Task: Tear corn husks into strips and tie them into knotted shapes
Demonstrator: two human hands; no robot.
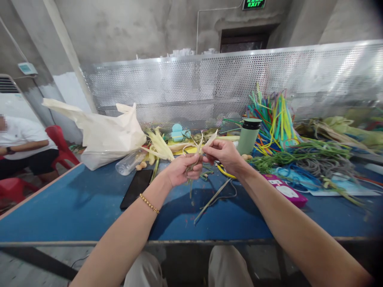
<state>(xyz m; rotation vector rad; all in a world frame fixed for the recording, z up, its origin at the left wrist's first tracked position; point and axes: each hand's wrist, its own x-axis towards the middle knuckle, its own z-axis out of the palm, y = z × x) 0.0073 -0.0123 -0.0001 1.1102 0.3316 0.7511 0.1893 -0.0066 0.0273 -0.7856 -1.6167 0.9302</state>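
Note:
My left hand [183, 169] is closed round a small bundle of pale corn-husk strips [201, 146], held above the blue table [74, 207]. My right hand [223, 153] pinches the upper ends of the same strips, fingers pressed together. Thin stems hang down below my left fist. A gold bead bracelet [149, 203] sits on my left wrist. More husk leaves [160, 146] lie on the table just beyond my hands.
A black phone [137, 188], a clear bottle [129, 162] and a white cloth bag [104, 133] lie to the left. A green flask [249, 136], coloured strips [273, 117], green stems [299, 157] and a pink box [284, 190] lie right. A seated person [22, 147] is at far left.

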